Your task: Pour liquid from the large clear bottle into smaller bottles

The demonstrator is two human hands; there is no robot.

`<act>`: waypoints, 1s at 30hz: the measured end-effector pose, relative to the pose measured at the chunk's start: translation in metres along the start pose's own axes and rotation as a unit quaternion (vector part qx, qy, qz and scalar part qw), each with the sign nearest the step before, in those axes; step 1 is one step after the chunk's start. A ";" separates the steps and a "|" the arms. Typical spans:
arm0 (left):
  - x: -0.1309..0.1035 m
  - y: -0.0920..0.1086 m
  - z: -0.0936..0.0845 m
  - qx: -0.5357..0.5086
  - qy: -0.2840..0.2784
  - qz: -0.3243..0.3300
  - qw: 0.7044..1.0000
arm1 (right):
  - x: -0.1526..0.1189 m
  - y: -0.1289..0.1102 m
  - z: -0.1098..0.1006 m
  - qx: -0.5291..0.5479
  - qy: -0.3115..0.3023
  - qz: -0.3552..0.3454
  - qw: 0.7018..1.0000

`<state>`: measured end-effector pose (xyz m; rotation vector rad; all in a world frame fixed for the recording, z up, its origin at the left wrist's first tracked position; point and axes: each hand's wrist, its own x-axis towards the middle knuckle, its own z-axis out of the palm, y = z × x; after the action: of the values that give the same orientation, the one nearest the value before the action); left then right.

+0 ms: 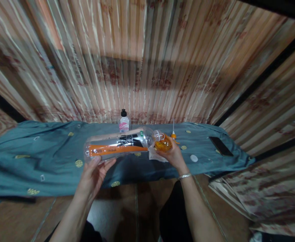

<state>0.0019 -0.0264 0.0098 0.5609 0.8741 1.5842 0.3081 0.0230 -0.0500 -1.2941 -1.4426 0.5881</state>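
A large clear bottle with an orange and black label [119,144] lies almost level above the cloth, its neck pointing right. My left hand [97,171] holds it from below near its base. My right hand [171,154] is wrapped round a small container of amber liquid [163,144], whose mouth is at the large bottle's neck. Whether the two mouths touch is too small to tell. Beneath my right hand lies a white tissue [157,156]. An orange pump top with a thin tube [173,135] rests just behind that hand.
A small bottle with a black cap [123,121] stands at the back of the teal cloth [53,154]. To the right are a white round cap [194,158] and a dark phone [221,146]. Striped curtains [142,67] hang behind and at the sides.
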 end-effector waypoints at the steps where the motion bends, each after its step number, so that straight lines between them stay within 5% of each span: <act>1: 0.001 0.000 -0.001 0.001 -0.003 0.001 1.000 | 0.000 0.000 0.000 -0.002 0.002 0.000 1.000; 22: 0.008 0.004 -0.011 0.020 -0.016 0.009 1.000 | 0.002 -0.007 0.008 -0.038 0.008 0.002 0.999; 30: 0.002 0.006 0.009 0.021 0.009 0.027 0.999 | 0.005 -0.009 0.004 -0.018 0.005 0.008 1.000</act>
<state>0.0049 -0.0228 0.0196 0.6050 0.9132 1.6245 0.3018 0.0260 -0.0411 -1.3367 -1.4416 0.5671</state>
